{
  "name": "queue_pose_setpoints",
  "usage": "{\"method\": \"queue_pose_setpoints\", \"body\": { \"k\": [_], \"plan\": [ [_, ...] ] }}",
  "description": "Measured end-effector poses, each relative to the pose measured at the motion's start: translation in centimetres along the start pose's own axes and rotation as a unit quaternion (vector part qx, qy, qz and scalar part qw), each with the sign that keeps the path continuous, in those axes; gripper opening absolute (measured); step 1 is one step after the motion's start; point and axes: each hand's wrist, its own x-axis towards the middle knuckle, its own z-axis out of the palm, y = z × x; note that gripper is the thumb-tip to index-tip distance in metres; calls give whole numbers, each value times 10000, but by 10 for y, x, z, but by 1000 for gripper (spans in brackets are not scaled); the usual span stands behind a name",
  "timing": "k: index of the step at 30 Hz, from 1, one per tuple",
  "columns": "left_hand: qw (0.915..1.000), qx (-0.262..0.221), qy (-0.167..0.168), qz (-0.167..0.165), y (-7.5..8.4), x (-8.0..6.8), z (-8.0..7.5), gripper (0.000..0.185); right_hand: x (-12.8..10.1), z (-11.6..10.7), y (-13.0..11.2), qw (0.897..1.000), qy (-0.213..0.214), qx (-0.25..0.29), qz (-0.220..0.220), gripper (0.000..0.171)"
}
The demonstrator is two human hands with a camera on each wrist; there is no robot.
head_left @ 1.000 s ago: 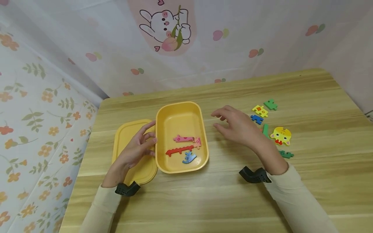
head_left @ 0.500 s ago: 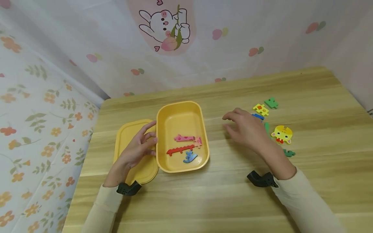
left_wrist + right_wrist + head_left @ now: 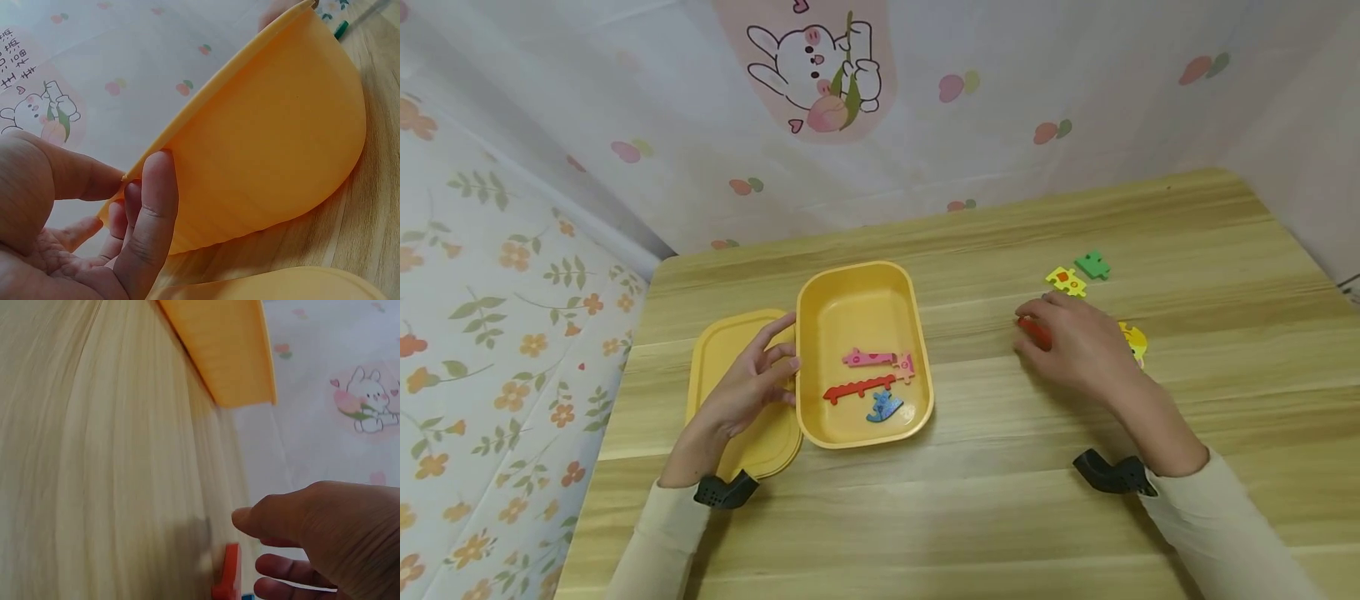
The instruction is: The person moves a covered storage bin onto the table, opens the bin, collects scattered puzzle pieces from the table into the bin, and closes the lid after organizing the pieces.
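My left hand (image 3: 747,392) steadies the yellow box (image 3: 863,298), three puzzle pieces already inside. My right hand (image 3: 1078,342) seems to pinch a red piece (image 3: 1034,332) near the table's right edge; several remain there.

Bare table (image 3: 985,392) lies open between yellow box (image 3: 917,333) and scattered puzzle pieces (image 3: 1078,273).

- From the head we look down on the whole worktop (image 3: 1000,500).
- Both wrist views sit very close and share the yellow box (image 3: 281,144).
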Motion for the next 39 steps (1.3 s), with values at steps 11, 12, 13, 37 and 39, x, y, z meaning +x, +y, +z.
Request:
{"method": "queue_pose_setpoints", "body": {
  "k": [11,12,13,37,39],
  "plan": [
    [9999,-60,-88,-4,-1,1,1,74,-9,2,14,9999,-88,-28,56,33],
    [9999,-65,-91,0,-1,1,1,74,-10,3,15,10000,-32,-24,19,32],
    [9999,-69,-90,-1,-1,1,1,74,-10,4,15,10000,22,-9,-12,32],
    [9999,-121,-91,11,1,1,-1,75,0,9,12,9987,457,232,67,34],
    [9999,-139,-94,17,1,0,-1,75,2,8,10,9983,504,274,62,34]
  ]
}}
